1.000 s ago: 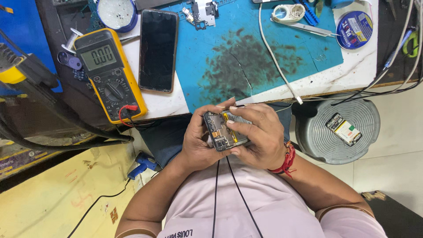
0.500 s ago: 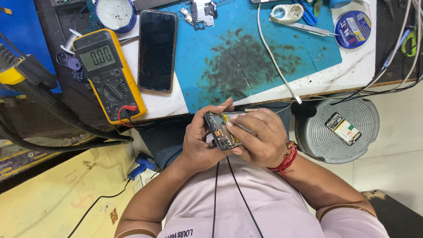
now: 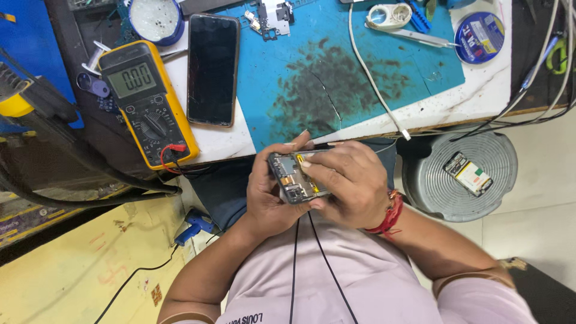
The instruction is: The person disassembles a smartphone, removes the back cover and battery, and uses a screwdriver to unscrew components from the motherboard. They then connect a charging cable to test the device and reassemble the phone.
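Note:
Both my hands hold an opened phone (image 3: 292, 178) with its circuit boards showing, close to my chest below the table's front edge. My left hand (image 3: 269, 195) wraps around its left side from beneath. Over the phone's right half lies my right hand (image 3: 348, 183), a red thread at the wrist, with a fingertip pressing on the exposed inside. Two thin black wires run down over my shirt from under the phone.
On the white table lie a blue work mat (image 3: 336, 72), a yellow multimeter (image 3: 147, 102), a dark phone (image 3: 212, 69) face up, a white cable (image 3: 375, 78), tweezers and a round tin (image 3: 479, 37). A grey round stool (image 3: 459, 177) carrying a small phone part stands at my right.
The opened phone and both hands have shifted slightly; my right fingers have moved further over the phone's inside.

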